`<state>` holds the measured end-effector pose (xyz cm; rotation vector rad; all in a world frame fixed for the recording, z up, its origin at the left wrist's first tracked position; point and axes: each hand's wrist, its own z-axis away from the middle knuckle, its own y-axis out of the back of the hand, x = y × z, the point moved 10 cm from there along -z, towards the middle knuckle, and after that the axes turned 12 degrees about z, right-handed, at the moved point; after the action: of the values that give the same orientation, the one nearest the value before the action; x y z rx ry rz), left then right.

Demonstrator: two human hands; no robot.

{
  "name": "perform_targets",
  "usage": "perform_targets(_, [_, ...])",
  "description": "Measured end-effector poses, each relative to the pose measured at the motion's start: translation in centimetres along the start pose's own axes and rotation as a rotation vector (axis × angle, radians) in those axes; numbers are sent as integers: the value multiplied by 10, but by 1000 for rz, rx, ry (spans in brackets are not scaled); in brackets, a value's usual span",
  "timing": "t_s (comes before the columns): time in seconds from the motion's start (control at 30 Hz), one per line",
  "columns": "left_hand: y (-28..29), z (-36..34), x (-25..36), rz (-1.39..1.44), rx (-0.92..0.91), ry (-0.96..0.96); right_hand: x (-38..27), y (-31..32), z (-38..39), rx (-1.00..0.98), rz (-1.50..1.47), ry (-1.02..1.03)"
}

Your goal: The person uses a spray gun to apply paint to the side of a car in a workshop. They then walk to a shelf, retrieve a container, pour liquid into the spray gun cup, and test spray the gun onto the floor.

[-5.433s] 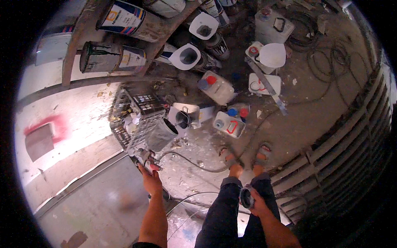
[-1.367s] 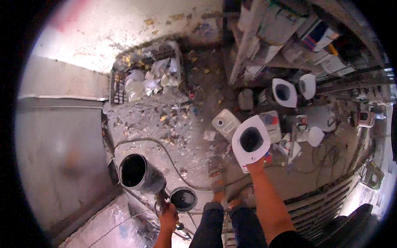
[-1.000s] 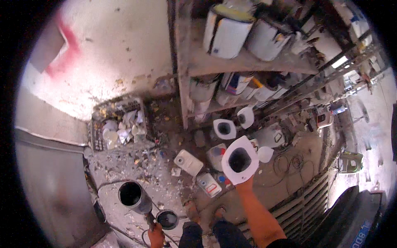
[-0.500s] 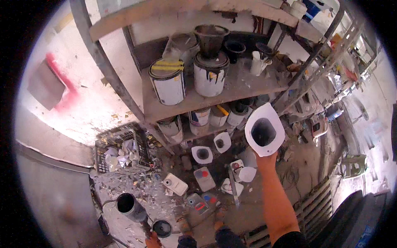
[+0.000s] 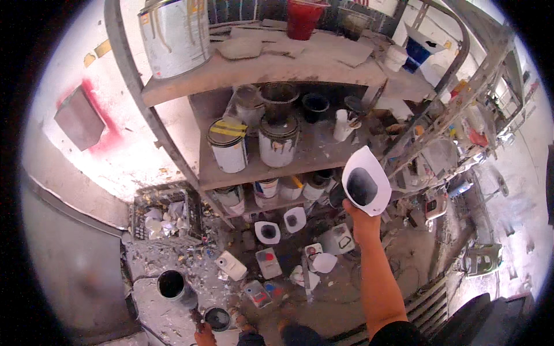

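My right hand [image 5: 363, 222], arm stretched forward, is closed on the lower edge of a white funnel-shaped piece [image 5: 380, 185] with a dark oval middle and a small hole near its lower corner. It is held up in front of the shelf rack, to the right of the paint cans. Low at the left, my left hand [image 5: 205, 335] is wrapped round the handle of a grey cylindrical cup [image 5: 183, 297], whose dark mouth faces up. Close by that hand stands a round dark container [image 5: 217, 318]. What the cup holds is too dark to tell.
Paint cans [image 5: 228, 154] with drips stand on the shelves. Above are a big can [image 5: 176, 43] and a red bucket [image 5: 302, 22]. A black crate [image 5: 138, 222] of scraps stands left. White containers [image 5: 231, 265] and two more white dark-centred pieces [image 5: 267, 224] sit below the rack.
The view has tipped upward, bringing the top shelf in and shifting most things lower. The white piece has risen relative to the rack and turned slightly. Both hands keep their hold.
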<state>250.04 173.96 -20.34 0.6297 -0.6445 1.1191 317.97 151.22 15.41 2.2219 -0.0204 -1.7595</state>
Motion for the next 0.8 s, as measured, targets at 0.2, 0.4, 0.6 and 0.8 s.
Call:
perform_targets(0.2, [-7, 4, 19, -278, 18, -369, 14, 73, -47, 117, 32, 44])
perform_targets(0.4, [-43, 35, 10, 426, -70, -14, 51, 97, -123, 225, 38, 125])
perform_targets(0.6, [-13, 23, -2, -95, -165, -85, 47, 44, -169, 121, -168, 168])
perform_targets(0.8, [-51, 46, 35, -1201, -50, -838, 84, 37, -195, 277, -42, 101])
